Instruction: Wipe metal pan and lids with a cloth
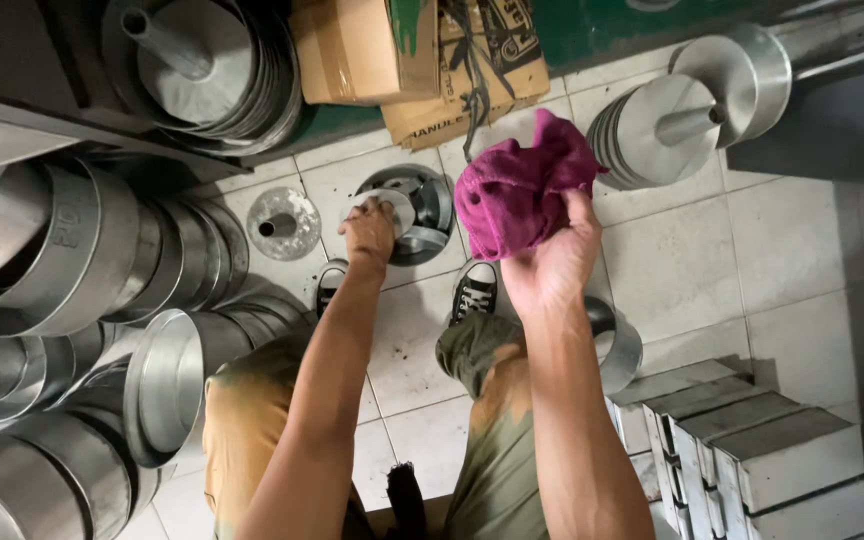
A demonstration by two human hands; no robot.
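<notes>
My right hand [550, 262] is raised palm up and grips a crumpled magenta cloth [518, 185]. Reaching down to the floor, my left hand [369, 230] closes on a small round metal piece [393, 205] at the edge of a shallow metal pan [432, 210] that holds more such parts. My black sneakers [475, 290] stand on the white tiles just below the pan. A cone-shaped metal lid with a centre tube [283, 224] lies left of the pan.
Stacks of shiny metal pans [62, 260] fill the left side. More tubed lids are stacked at top left [202, 65] and top right [667, 125]. Cardboard boxes [422, 55] sit at the top; grey blocks [752, 450] at lower right. A metal ring [620, 350] lies beside my right arm.
</notes>
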